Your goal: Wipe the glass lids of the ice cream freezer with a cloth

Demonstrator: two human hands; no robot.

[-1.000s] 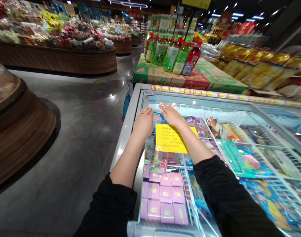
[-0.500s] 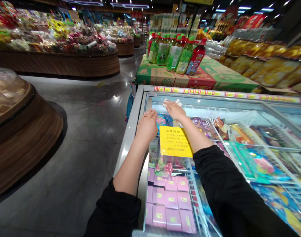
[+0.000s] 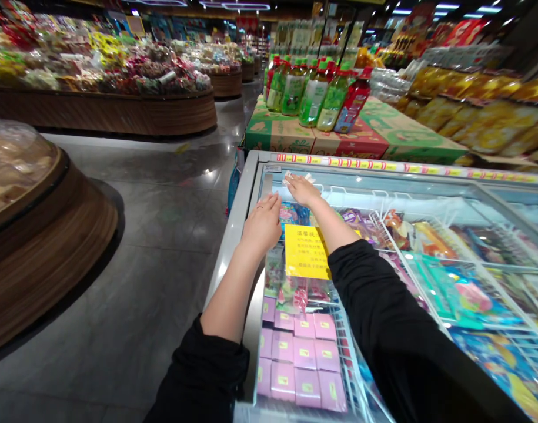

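Note:
Beneath my right hand [image 3: 302, 190] is a thin white cloth [image 3: 310, 177], pressed flat on the glass lid near the far-left corner of a chest freezer [image 3: 219, 267]. Part of the cloth sticks out past the fingers. My left hand [image 3: 263, 222] rests on the lid's left frame strip, fingers stretched forward and holding nothing. A yellow notice [image 3: 307, 251] with printed text lies on the glass between my forearms. Under the glass are pink boxes [image 3: 281, 346], colourful packets [image 3: 361, 226] and white wire baskets [image 3: 348, 346].
Green and red drink bottles [image 3: 313, 97] stand on printed cartons [image 3: 280, 132] behind the freezer. A price-label strip [image 3: 357, 163] runs along its back edge. To the left are a grey floor [image 3: 163, 235], a rounded wooden display [image 3: 61, 229] and a long candy stand [image 3: 132, 111].
My right hand has slid a little to the left over the glass with the cloth, and its sleeve covers more of the yellow notice. The left hand has stayed nearly still.

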